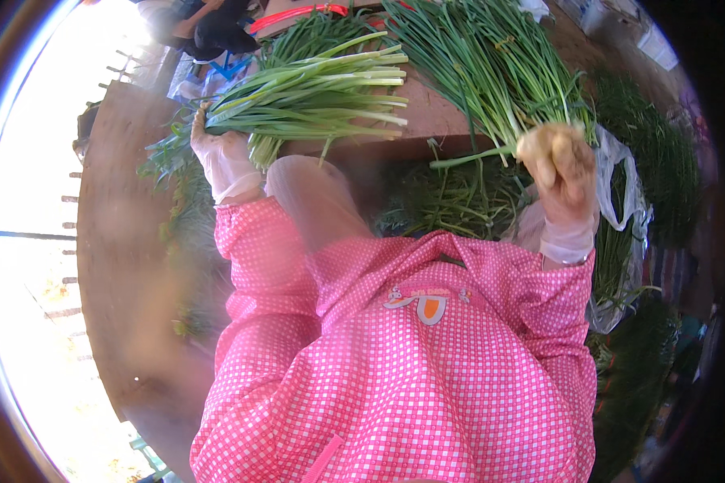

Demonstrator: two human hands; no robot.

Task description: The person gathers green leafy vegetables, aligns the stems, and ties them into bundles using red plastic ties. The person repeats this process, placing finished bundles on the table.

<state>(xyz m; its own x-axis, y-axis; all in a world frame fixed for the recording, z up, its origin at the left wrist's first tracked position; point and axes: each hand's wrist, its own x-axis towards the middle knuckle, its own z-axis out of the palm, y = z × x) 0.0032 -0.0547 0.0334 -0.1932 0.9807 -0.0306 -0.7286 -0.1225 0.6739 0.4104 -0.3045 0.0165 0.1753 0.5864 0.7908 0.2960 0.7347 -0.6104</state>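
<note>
My left hand (pixel 223 154), in a thin translucent glove, grips a bunch of garlic chives (pixel 320 90) by its leafy end. The pale cut ends of that bunch point right, over the edge of a low brown board (pixel 435 111). My right hand (pixel 559 163), gloved too and somewhat blurred, has its fingers curled. A single green chive stalk (pixel 474 158) runs left from its fingertips. Just beyond this hand lies a large pile of chives (pixel 489 66) on the board, stem ends towards me.
Loose chive trimmings (pixel 453 202) lie below the board between my knees. A clear plastic bag (pixel 619 181) with greens is at the right, beside darker heaps of greens (pixel 646 163). Red straps (pixel 299 15) lie at the back. Another person (pixel 211 27) is at upper left.
</note>
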